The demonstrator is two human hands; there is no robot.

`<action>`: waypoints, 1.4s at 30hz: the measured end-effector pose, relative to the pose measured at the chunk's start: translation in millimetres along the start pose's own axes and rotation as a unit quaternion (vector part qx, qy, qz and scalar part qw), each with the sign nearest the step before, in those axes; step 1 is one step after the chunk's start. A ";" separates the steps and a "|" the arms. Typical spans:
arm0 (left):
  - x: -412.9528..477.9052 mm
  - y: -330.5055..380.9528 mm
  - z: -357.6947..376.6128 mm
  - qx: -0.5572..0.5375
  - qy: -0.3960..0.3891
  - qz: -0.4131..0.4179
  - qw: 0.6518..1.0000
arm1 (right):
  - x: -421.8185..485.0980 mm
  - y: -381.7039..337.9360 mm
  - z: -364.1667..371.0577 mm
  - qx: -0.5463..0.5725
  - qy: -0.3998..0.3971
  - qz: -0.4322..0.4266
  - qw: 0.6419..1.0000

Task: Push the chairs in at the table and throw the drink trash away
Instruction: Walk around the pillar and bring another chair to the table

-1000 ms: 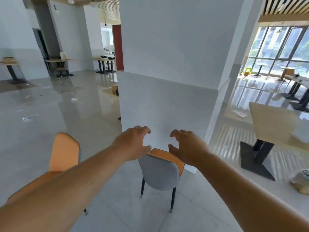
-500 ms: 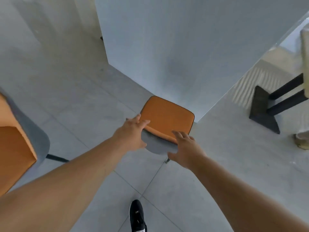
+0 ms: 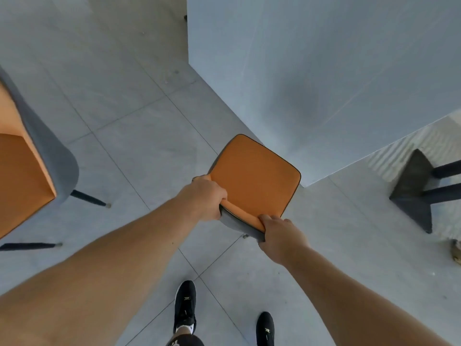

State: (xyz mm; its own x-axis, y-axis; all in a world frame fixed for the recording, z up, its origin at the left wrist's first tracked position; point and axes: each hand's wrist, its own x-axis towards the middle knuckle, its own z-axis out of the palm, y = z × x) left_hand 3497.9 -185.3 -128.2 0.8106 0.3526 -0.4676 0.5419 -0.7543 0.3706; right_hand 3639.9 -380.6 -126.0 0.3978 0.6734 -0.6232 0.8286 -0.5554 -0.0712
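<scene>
An orange-seated chair (image 3: 254,181) is seen from above near the middle of the grey tiled floor (image 3: 119,101), its far edge close to the corner of a pale wall block (image 3: 311,71). Its grey backrest top is gripped by both hands — the left hand (image 3: 207,198) is curled over the left end, the right hand (image 3: 282,233) is wrapped over the right end, fingers closed on the rim. A second orange chair (image 3: 27,166) stands well apart at the left edge. A dark table base (image 3: 411,193) is visible at the right. Two black shoes (image 3: 185,305) are planted near the bottom.
</scene>
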 end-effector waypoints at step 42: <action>-576.7 -20.1 343.2 -0.430 0.315 -0.682 0.500 | -238.6 -549.2 220.1 -0.491 0.010 -0.638 0.594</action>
State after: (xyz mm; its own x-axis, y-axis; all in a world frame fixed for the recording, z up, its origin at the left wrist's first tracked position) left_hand 2943.3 -563.6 -141.4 -0.6819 0.5235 -0.5108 0.3618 0.8484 0.3864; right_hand 3003.2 -343.6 -109.7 -0.8034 0.2520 -0.5394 0.2876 0.9576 0.0190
